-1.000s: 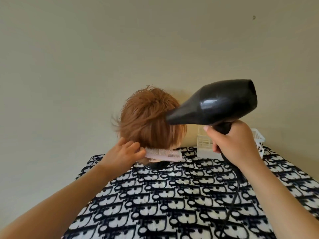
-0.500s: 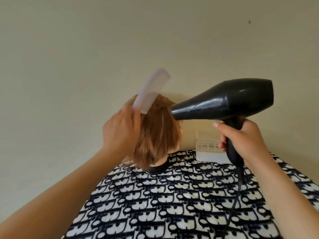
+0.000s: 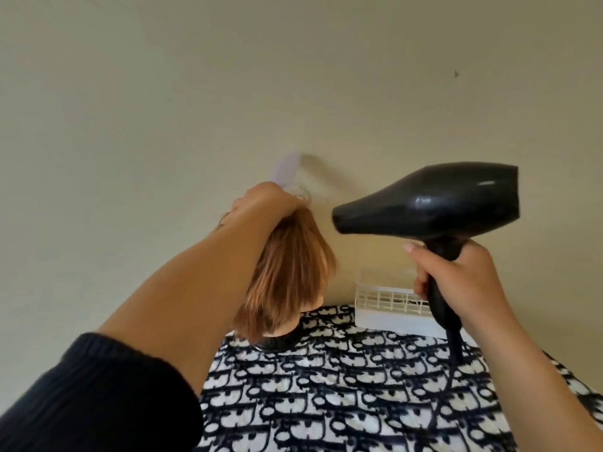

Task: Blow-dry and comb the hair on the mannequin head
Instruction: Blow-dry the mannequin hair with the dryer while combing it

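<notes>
A mannequin head (image 3: pixel 288 282) with short reddish-brown hair stands on a black base at the table's far edge. My left hand (image 3: pixel 264 203) sits on top of the head and grips a pale comb (image 3: pixel 286 171), whose blurred end sticks up above my knuckles. My left forearm covers the left side of the hair. To the right, my right hand (image 3: pixel 456 282) grips the handle of a black hair dryer (image 3: pixel 434 200). Its nozzle points left at the upper hair, a short gap away.
The table carries a black-and-white patterned cloth (image 3: pixel 359 402). A white slatted basket (image 3: pixel 391 301) stands against the plain wall behind the dryer handle. The dryer's cord (image 3: pixel 456 353) hangs down over the cloth.
My left hand has carried the comb from the hair's lower edge up to the crown. The dryer has shifted right and slightly away from the hair.
</notes>
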Demonstrator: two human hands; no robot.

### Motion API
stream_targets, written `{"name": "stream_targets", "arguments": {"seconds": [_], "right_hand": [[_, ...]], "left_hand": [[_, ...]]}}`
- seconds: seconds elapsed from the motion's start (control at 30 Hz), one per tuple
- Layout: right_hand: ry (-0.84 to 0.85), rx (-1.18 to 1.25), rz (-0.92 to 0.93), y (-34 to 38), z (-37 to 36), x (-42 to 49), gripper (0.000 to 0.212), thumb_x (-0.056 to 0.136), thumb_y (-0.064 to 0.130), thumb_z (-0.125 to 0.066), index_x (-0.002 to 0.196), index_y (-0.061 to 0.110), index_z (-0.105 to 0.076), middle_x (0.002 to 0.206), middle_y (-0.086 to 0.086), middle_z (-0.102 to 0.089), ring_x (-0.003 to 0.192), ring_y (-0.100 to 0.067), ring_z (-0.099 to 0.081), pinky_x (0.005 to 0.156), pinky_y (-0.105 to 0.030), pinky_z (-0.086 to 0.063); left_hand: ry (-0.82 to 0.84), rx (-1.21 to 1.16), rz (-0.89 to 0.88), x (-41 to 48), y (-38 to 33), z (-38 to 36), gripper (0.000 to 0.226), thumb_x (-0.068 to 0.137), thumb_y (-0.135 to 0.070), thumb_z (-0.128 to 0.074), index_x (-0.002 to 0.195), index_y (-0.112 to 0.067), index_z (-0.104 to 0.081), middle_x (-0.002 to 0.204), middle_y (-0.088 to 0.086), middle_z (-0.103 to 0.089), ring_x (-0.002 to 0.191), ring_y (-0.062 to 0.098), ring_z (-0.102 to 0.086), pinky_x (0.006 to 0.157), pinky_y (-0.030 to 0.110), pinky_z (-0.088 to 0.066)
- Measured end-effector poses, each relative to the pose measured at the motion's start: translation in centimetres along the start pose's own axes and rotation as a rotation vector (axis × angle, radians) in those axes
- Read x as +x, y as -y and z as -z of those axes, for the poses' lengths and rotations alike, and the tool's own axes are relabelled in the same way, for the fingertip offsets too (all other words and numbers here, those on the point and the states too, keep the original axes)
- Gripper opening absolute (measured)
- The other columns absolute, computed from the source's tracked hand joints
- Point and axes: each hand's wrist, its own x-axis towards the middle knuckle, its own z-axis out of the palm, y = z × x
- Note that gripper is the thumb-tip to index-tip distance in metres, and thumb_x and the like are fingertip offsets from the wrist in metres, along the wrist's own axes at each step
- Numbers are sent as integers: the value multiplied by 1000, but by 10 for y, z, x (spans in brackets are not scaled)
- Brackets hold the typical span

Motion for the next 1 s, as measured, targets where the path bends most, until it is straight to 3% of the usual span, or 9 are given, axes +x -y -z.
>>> {"name": "stream_targets", "arguments": {"seconds": [0.1,0.27,0.37,0.5,0.6,0.7,0.8,0.93,1.0], "right_hand": [[45,71,-69,-9,5,-4,35,91,22,-70,62,8,-57,50,-5,-59,46,-21,-61,54,-31,-52],[75,237,-138,-13,2,-15,44,90,26,-70,52,14,-53,49,-8,-55,46,-22,-58,54,-30,-52],[-31,128,-9,-11,-2,-17,39,90,27,-70,57,11,-57,49,-6,-62,46,-15,-62,50,-19,-51],[96,79,18,4,-1,-23,37,88,30,-70,54,19,-62,50,-7,-63,47,-16,-64,52,-20,-51],[-4,-73,128,5,-2,-21,32,87,29,-70,59,17,-65,52,-3,-67,47,-10,-64,56,-23,-50],[50,-51,67,7,-5,-19,30,89,28,-70,64,10,-64,51,-6,-65,47,-15,-65,59,-34,-55],[-22,-116,84,7,-5,-14,29,90,27,-70,66,12,-65,53,-4,-67,46,-11,-65,59,-33,-55],[79,1,12,10,-5,-12,38,90,23,-70,55,13,-59,48,-8,-61,44,-17,-62,52,-25,-52],[18,3,31,11,-4,-12,37,90,24,-70,57,12,-60,49,-7,-63,45,-15,-63,54,-23,-51]], "left_hand": [[-54,84,-82,10,11,-5,84,43,-80,-64,102,-21,-60,94,4,-62,96,30,-59,90,43,-48],[40,163,-290,24,31,16,68,61,-75,-70,91,-15,-55,82,2,-58,83,24,-57,73,33,-44],[157,175,-401,24,35,27,53,66,-70,-70,78,-22,-51,83,1,-58,78,16,-54,70,30,-41],[230,117,-504,27,37,35,52,70,-59,-75,64,-20,-41,66,-3,-48,65,15,-44,61,29,-34],[311,70,-472,29,40,39,54,68,-54,-78,65,-18,-39,67,-3,-46,68,18,-43,64,30,-35],[375,2,-373,28,34,36,37,72,-53,-75,89,-24,-59,101,0,-64,90,19,-57,79,31,-45],[246,-138,-246,29,16,12,60,82,-46,-64,134,-21,-47,140,6,-46,115,25,-48,86,35,-43],[-6,165,-268,27,10,-12,73,53,-71,-70,102,-19,-58,90,3,-59,91,25,-55,80,36,-46],[-4,205,-320,31,16,-6,72,57,-74,-71,102,-18,-59,86,0,-57,89,23,-54,79,33,-42]]}}
